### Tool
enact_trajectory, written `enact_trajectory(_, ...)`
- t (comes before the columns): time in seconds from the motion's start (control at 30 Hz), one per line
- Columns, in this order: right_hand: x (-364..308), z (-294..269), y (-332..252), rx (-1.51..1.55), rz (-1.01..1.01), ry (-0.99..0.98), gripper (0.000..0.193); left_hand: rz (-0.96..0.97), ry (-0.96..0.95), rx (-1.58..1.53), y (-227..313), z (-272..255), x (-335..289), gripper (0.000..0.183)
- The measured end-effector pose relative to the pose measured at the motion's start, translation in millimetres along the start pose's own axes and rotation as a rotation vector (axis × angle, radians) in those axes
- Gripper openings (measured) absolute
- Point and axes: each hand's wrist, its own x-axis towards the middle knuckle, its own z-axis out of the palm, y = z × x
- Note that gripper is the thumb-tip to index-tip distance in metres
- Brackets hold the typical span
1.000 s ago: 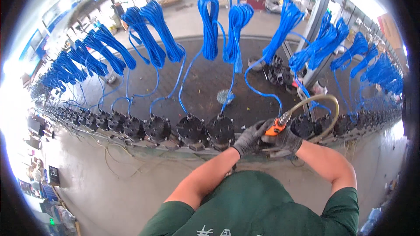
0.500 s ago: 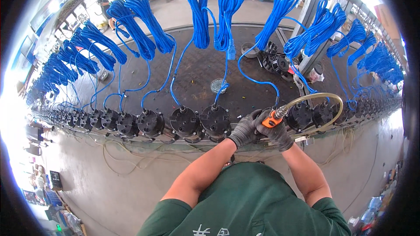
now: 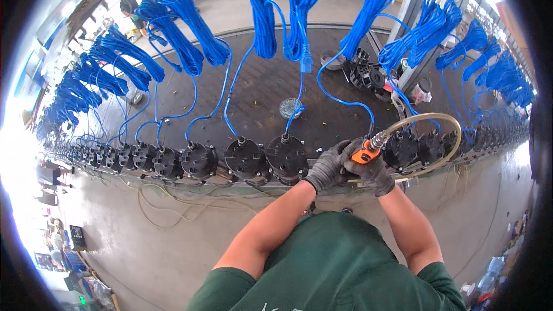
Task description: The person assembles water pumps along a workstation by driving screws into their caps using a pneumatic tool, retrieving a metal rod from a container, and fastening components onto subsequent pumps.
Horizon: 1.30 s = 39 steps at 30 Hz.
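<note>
Grey gloves cover both hands. My right hand (image 3: 373, 174) grips an orange air tool (image 3: 363, 154), its metal coupling and clear yellowish hose (image 3: 456, 138) curving off to the right. Pressed close against it is my left hand (image 3: 327, 170), fingers curled; what they hold is hidden. Both hands are over one place in a row of round black housings, where a blue cord (image 3: 363, 105) runs down behind them. That housing and the tool's tip are mostly covered. Just left of my hands sits a black housing (image 3: 288, 158) with its own cord.
Bundled blue cables (image 3: 259, 17) hang above the dark bench (image 3: 196, 89) along its whole length. A small round dish (image 3: 288, 107) and several black parts (image 3: 364, 70) lie on it. A metal post (image 3: 406, 46) rises at right. Hoses (image 3: 167, 213) trail over the floor below.
Both hands and the orange air tool appear slightly farther right in view, as do the nearby housings and cables. The grip on the tool looks the same.
</note>
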Motion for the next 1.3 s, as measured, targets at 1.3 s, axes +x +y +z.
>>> enact_trajectory(1.3, -31, -216, 13, 1.115, -0.086, 0.188, 0.032, -0.463, 0.429, 0.451, 127, 42, 58, 0.06)
